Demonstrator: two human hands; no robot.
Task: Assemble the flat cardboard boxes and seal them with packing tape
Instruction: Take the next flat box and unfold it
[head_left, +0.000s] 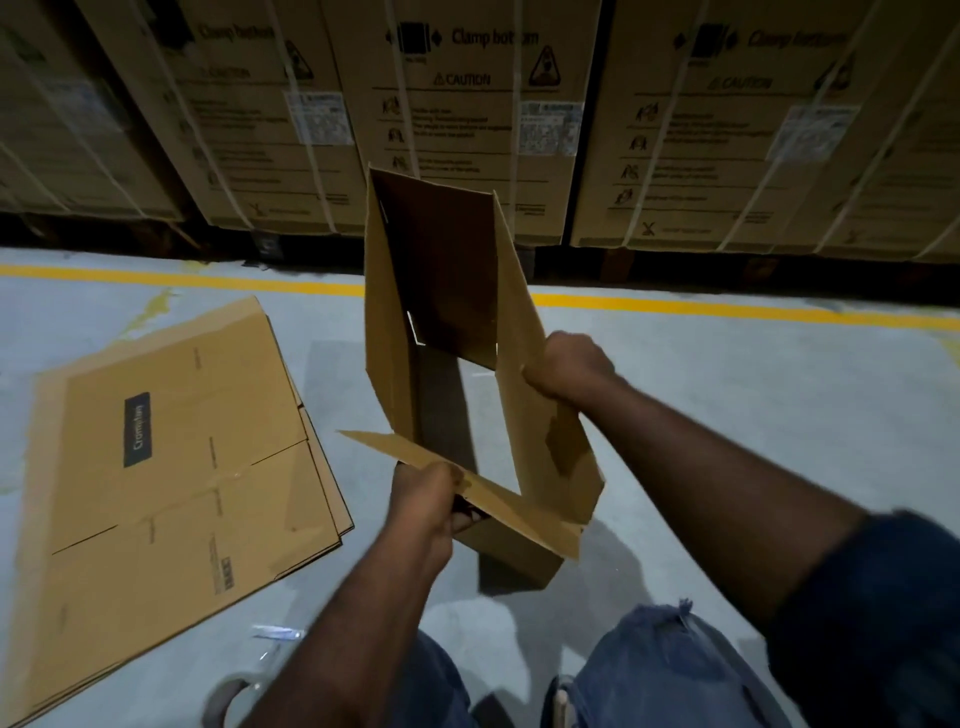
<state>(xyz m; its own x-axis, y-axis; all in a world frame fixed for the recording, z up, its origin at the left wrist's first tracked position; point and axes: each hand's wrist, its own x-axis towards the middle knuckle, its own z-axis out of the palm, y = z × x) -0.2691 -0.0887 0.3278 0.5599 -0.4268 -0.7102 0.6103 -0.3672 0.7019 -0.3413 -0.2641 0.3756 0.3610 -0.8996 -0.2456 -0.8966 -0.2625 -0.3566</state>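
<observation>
A person, seen from above, holds a half-opened cardboard box (387, 322) off the warehouse floor (727, 415), its open end turned toward the camera. The left hand (423, 499) is curled tight round the near flap (509, 512), which sticks out flat across the box's lower end. Above and to the right of it, the right hand (569, 369) is closed in a fist on the edge of the box's right wall. The box stands tilted between the two hands, its far end rising well beyond them. To the left of the left hand, a stack of flat cardboard boxes (166, 467) lies on the floor. Beyond both hands, a yellow line (727, 306) crosses the floor before a row of large strapped cartons (467, 114).
</observation>
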